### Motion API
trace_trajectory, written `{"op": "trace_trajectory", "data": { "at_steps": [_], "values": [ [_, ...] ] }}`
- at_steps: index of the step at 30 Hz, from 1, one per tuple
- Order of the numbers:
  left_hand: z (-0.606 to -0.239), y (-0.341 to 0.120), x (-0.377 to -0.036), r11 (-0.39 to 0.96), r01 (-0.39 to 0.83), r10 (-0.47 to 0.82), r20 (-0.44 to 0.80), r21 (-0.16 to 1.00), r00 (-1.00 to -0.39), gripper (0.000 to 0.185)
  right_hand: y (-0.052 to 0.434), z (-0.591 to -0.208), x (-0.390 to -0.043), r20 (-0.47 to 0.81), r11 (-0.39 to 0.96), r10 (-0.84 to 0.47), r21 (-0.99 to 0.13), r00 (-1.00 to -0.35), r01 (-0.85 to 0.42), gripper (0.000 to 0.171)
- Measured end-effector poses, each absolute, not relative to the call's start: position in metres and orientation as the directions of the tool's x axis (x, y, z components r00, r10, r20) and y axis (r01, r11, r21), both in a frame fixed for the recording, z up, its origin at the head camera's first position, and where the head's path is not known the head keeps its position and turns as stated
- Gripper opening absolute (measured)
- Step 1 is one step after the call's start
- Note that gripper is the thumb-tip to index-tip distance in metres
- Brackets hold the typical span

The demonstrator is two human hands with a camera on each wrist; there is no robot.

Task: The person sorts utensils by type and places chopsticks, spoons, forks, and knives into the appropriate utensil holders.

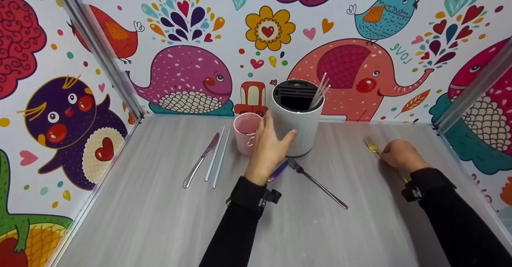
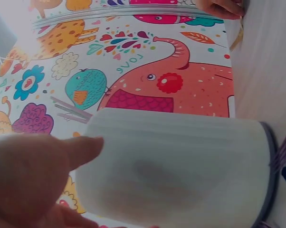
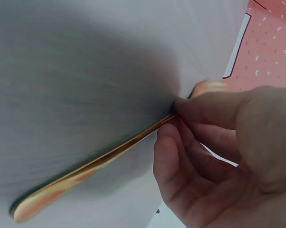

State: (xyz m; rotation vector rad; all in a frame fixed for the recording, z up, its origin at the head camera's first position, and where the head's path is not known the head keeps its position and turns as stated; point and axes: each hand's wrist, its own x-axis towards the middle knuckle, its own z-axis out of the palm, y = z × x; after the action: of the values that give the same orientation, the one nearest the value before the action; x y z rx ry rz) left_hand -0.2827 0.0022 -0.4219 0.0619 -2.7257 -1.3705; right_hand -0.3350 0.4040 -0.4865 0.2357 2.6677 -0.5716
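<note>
My left hand (image 1: 269,149) is at the near left side of a white cylindrical holder (image 1: 300,135), fingers extended up its side and thumb spread across its front. In the left wrist view the thumb (image 2: 83,151) overlaps the holder's wall. Pale straws (image 1: 321,91) stick out of the holder's dark opening. Just left of the hand stands a pink mug (image 1: 243,139), partly covered by the fingers. On the right, my right hand (image 1: 405,155) pinches a gold fork (image 1: 372,144) between thumb and fingers; its handle (image 3: 62,190) lies low along the tabletop.
A silver knife (image 1: 202,159) and two light blue straws (image 1: 220,161) lie left of the mug. Before the holder lie a dark fork (image 1: 320,185) and a purple-blue utensil (image 1: 278,172), partly hidden by the left wrist. Patterned panels (image 1: 256,31) wall the table's back and sides.
</note>
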Motion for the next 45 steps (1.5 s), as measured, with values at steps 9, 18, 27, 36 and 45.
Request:
{"op": "trace_trajectory", "data": {
  "at_steps": [9, 18, 27, 36, 45],
  "values": [
    [-0.432, -0.001, -0.294, 0.560, 0.023, -0.077, 0.079, 0.829, -0.994, 0.098, 0.394, -0.489, -0.335, -0.455, 0.909, -0.011, -0.376, -0.891, 0.181, 0.045],
    [-0.445, 0.006, -0.300, 0.531, 0.099, -0.032, 0.137, 0.841, -0.990, 0.097, 0.380, -0.488, -0.334, -0.410, 0.872, -0.060, -0.466, -0.910, 0.152, 0.041],
    [-0.452, 0.006, -0.302, 0.487, 0.126, -0.033, 0.163, 0.864, -0.986, 0.093, 0.365, -0.476, -0.335, -0.179, 0.797, -0.016, -0.596, -0.984, 0.096, 0.034],
    [-0.451, 0.006, -0.301, 0.472, 0.130, -0.046, 0.172, 0.872, -0.984, 0.089, 0.339, -0.463, -0.328, 0.131, 0.690, 0.050, -0.721, -0.990, -0.061, 0.036],
    [-0.451, 0.004, -0.300, 0.497, 0.106, -0.067, 0.160, 0.861, -0.985, 0.085, 0.287, -0.425, -0.307, 0.568, 0.621, -0.053, -0.626, -0.821, -0.473, 0.016]
  ]
}}
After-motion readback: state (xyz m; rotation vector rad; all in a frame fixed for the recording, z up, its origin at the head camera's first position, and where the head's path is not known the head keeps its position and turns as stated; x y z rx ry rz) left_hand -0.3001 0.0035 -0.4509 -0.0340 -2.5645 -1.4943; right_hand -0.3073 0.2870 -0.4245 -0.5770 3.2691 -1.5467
